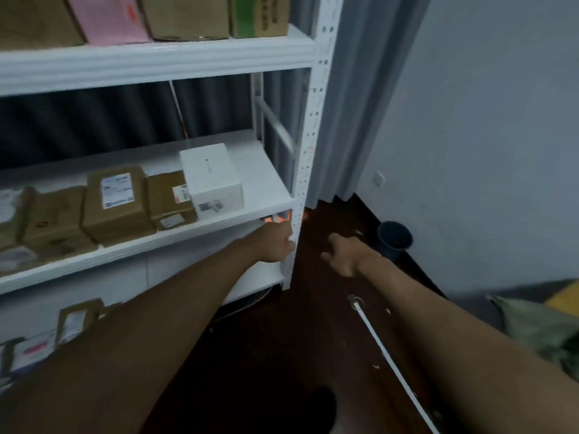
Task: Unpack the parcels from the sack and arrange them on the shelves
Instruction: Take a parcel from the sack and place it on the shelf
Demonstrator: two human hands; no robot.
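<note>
My left hand [277, 244] reaches under the middle shelf [219, 225] at the right end of the white rack, beside the front post [296, 233]. Just past its fingertips lies an orange and white parcel [276, 218]. Blur and the post hide whether the fingers hold it. My right hand [343, 255] hovers over the dark floor to the right of the post, fingers loosely spread and holding nothing. A white box [213, 180] and several brown parcels [117, 202] stand on the middle shelf. The green sack [545, 333] lies at the lower right.
More cartons [188, 17] fill the top shelf, and labelled parcels [76, 321] sit on the lower shelf at left. A dark bin [394, 239] stands by the wall. A white strip [391, 352] lies across the floor. Grey curtains [354, 120] hang behind the rack.
</note>
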